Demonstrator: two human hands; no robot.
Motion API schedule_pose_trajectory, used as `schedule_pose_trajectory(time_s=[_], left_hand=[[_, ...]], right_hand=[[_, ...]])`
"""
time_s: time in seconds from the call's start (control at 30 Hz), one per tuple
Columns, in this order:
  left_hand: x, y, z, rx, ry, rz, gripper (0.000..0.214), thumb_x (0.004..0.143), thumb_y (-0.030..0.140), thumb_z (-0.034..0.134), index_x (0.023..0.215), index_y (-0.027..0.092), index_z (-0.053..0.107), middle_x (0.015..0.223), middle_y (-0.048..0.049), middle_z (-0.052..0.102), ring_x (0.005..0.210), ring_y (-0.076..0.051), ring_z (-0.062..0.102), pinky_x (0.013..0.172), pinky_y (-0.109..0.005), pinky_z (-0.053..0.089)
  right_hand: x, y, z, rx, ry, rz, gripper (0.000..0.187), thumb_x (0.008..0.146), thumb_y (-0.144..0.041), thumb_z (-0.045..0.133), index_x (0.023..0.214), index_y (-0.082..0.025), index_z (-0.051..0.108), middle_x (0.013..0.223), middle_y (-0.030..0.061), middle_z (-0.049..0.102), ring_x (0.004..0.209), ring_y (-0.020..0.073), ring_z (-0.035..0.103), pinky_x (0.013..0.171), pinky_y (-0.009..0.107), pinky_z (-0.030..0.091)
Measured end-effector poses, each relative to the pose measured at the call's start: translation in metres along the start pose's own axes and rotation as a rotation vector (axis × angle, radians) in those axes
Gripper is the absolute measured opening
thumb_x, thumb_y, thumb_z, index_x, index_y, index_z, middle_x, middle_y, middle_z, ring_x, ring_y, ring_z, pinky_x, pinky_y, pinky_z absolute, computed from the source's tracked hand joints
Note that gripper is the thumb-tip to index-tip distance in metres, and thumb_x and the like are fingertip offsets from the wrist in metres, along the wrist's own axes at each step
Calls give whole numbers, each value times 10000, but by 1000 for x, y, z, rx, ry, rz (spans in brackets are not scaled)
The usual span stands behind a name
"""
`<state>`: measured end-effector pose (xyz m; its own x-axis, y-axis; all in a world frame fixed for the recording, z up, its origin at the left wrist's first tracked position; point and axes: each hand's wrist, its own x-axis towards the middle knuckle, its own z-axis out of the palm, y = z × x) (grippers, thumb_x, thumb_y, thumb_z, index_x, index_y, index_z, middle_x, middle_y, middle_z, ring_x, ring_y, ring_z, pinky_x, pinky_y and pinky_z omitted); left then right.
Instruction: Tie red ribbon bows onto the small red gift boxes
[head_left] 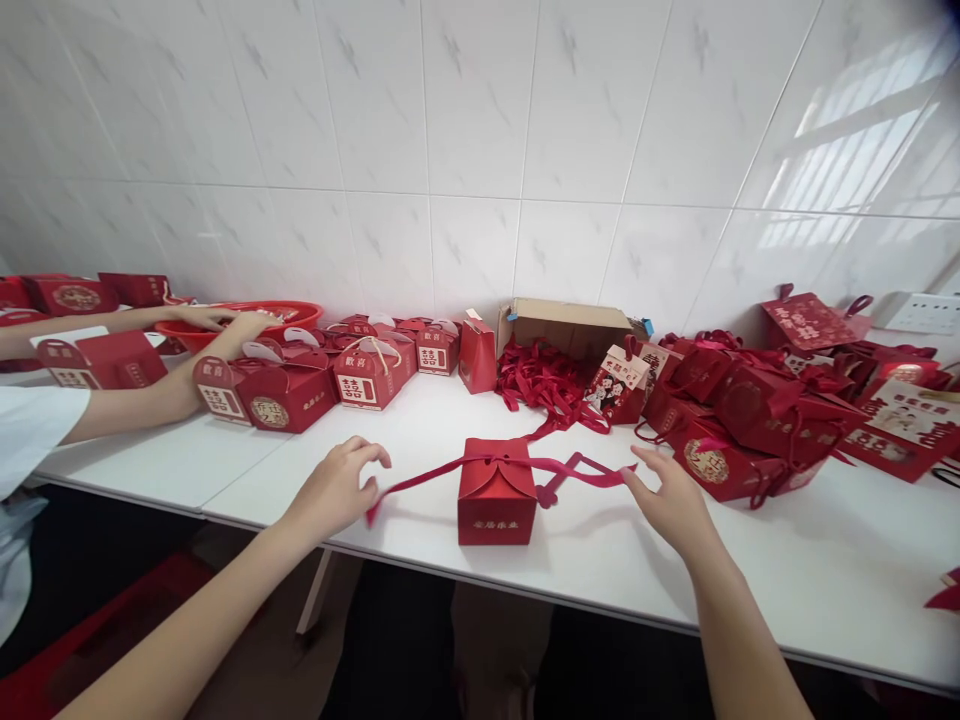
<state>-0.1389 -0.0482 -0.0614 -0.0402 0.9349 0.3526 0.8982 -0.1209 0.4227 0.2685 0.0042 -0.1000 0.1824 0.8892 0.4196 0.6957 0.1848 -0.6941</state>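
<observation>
A small red gift box (496, 510) with folded petal flaps stands upright near the table's front edge. Through its top runs a dark red ribbon (555, 466), crossed at the middle, its two ends reaching out to either side. My right hand (667, 500) pinches the right end between thumb and fingers. To the left of the box is my left hand (337, 485), thumb and forefinger apart. The blurred left ribbon end hangs just beside that thumb; whether they touch is unclear. A flat purplish-red ribbon or tag piece lies behind the box's right side.
Behind the box, a cardboard carton (566, 320) spills a heap of red ribbons (544, 380). Finished-looking red boxes (727, 410) pile up at right. Several handled boxes (292, 395) line the left. A co-worker's arms (142, 395) reach toward a red basin (307, 315).
</observation>
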Motion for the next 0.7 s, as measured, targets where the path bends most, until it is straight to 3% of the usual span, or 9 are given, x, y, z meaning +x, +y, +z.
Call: schedule_pose_trajectory(time_s=[0.1,0.23,0.37,0.47,0.57,0.7], left_hand=[[2,28,15,-190,74,-37,155,744,339,528,814,219,597,956,-71,595,947,-263,552,764,-339,420],[10,71,33,-608,-55,-86,262,753,469,579,798,212,553,881,-45,604,881,-226,572,774,-329,438],[15,86,49,-745,-85,-91,351,686,483,665,771,211,460,806,6,506,776,-173,531,731,-308,439],[15,86,57,-766,-83,-144,371,686,467,671,781,212,419,783,26,467,725,-145,499,680,-285,426],[13,85,60,-823,-116,-172,365,714,467,651,793,215,399,791,32,463,704,-130,500,625,-259,412],[12,86,60,-854,-130,-179,373,719,474,647,783,217,385,784,34,462,707,-130,513,603,-249,410]], right_hand=[[1,-34,10,97,2,-106,442,804,-456,487,1085,-151,639,1171,156,623,1100,296,567,903,448,459],[-3,-85,25,282,-352,-172,371,874,-500,427,917,-197,637,946,85,681,865,230,644,727,356,511],[-6,-102,44,347,-612,-58,383,828,-565,482,770,-187,514,688,7,603,512,135,579,475,253,440],[-5,-101,50,318,-680,-20,419,800,-586,512,674,-194,434,538,-38,507,453,110,514,437,216,367],[-5,-101,46,263,-726,-37,479,798,-636,469,623,-192,425,528,-24,494,491,113,486,461,217,339],[-10,-108,42,157,-614,-114,524,690,-694,556,618,-208,373,588,-26,467,514,110,409,462,222,286]])
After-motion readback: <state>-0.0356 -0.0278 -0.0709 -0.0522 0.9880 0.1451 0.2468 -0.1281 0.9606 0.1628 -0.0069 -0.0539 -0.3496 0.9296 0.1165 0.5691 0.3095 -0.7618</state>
